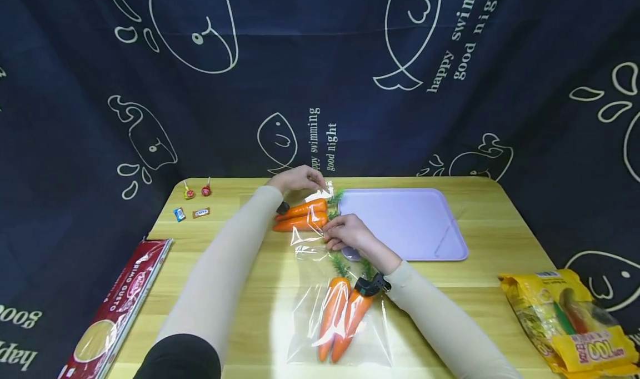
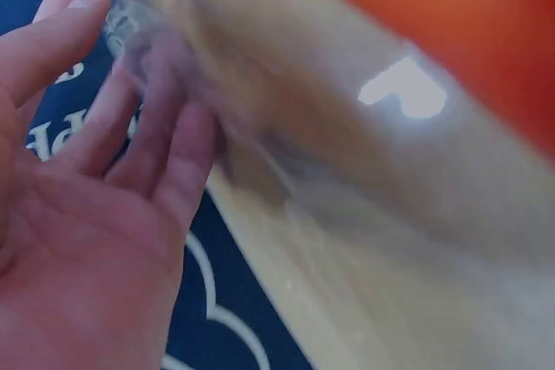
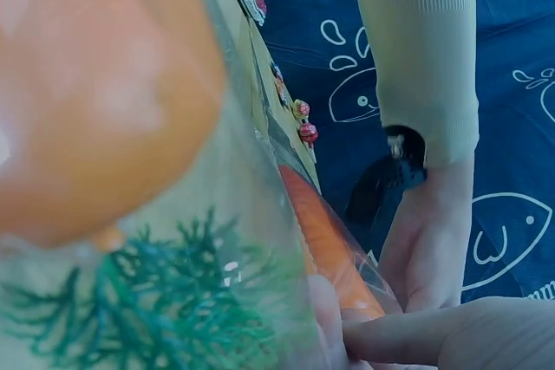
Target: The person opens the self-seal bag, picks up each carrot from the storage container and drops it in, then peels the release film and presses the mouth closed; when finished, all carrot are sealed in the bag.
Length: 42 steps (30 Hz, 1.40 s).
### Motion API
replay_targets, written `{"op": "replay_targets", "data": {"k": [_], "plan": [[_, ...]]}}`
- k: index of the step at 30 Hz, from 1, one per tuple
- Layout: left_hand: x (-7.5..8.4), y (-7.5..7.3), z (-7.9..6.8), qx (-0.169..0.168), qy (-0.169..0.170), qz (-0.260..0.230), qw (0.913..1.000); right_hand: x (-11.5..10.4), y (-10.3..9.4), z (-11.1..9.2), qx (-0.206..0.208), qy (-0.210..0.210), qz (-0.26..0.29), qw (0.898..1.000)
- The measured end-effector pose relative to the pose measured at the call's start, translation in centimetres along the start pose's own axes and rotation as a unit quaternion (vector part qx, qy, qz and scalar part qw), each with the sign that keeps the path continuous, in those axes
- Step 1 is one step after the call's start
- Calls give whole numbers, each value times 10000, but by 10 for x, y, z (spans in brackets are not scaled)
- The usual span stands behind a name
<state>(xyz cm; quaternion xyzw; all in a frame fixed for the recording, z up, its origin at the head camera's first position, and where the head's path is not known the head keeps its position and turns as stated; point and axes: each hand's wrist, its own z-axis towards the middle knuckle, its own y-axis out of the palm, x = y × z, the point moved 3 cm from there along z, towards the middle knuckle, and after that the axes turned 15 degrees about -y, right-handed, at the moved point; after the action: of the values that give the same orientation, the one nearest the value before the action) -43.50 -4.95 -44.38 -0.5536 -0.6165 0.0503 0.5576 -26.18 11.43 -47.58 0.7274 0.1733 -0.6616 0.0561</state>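
Observation:
Two orange carrots with green tops (image 1: 301,222) lie in a clear plastic bag (image 1: 306,237) on the table. At the bag's far edge is my left hand (image 1: 299,179); the left wrist view shows its fingers (image 2: 186,149) fairly straight against the clear film, thumb apart from it. My right hand (image 1: 350,233) pinches the bag's near edge beside the green tops, with thumb and finger together in the right wrist view. Under the right wrist lies a second clear bag (image 1: 305,334) holding two more carrots (image 1: 334,312).
A lilac tray (image 1: 400,223) lies right of the hands. Two lollipops (image 1: 206,190) and two small wrapped candies (image 1: 201,213) sit at the far left. A red pasta packet (image 1: 120,307) lies along the left edge, a yellow packet (image 1: 570,323) at the right.

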Motion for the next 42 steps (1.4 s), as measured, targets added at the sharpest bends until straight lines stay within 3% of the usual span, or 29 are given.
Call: {"op": "replay_targets", "data": {"k": [3,6,10,13,16,18,19,21,23,25,26,28,29,31,32,34,36,39,42], "plan": [[-2,4,4,-22,-308,-283,9991,-1,3,0,2,-23,4,10000],[1,0,-2,161,-523,-305,9980,-3,3,1,22,-57,-11,10000],[11,-19,-22,514,-459,-270,9973,-15,3,4,108,-259,-237,9993],[20,-37,-44,808,-351,-462,9950,-32,-2,2,197,-632,-677,9955],[34,-52,-69,1252,-106,-1038,9866,-56,-17,-4,304,-1302,-1472,9800],[43,-59,-85,1675,196,-1611,9724,-76,-31,-10,405,-1984,-2317,9515],[48,-61,-93,1942,351,-1921,9613,-86,-39,-13,508,-2394,-2746,9299],[55,-62,-108,2522,744,-2582,9296,-106,-56,-18,811,-3279,-3537,8723],[62,-59,-120,3074,1167,-3282,8855,-125,-71,-24,1246,-4044,-4114,8073],[67,-50,-130,3525,1589,-3942,8337,-140,-85,-29,1634,-4602,-4319,7582],[68,-44,-133,3681,1813,-4258,8064,-145,-90,-31,1796,-4784,-4389,7391],[71,-30,-138,3853,2153,-4814,7573,-152,-96,-33,1998,-5012,-4386,7186],[71,-22,-139,3884,2274,-5077,7347,-153,-98,-33,2063,-5081,-4325,7157],[72,-9,-139,3947,2328,-5465,7010,-151,-100,-31,2170,-5149,-4081,7220],[72,-3,-139,3955,2305,-5628,6883,-148,-100,-29,2239,-5137,-3896,7309],[73,7,-139,4006,2221,-5880,6667,-139,-100,-23,2373,-5060,-3344,7588],[74,13,-140,4128,2115,-5948,6566,-128,-101,-18,2516,-4902,-2749,7879],[78,19,-143,4291,2077,-5924,6495,-116,-99,-17,2556,-4559,-1902,8311],[85,23,-150,4455,2175,-5756,6504,-120,-93,-28,2442,-4404,-1178,8559]]}}
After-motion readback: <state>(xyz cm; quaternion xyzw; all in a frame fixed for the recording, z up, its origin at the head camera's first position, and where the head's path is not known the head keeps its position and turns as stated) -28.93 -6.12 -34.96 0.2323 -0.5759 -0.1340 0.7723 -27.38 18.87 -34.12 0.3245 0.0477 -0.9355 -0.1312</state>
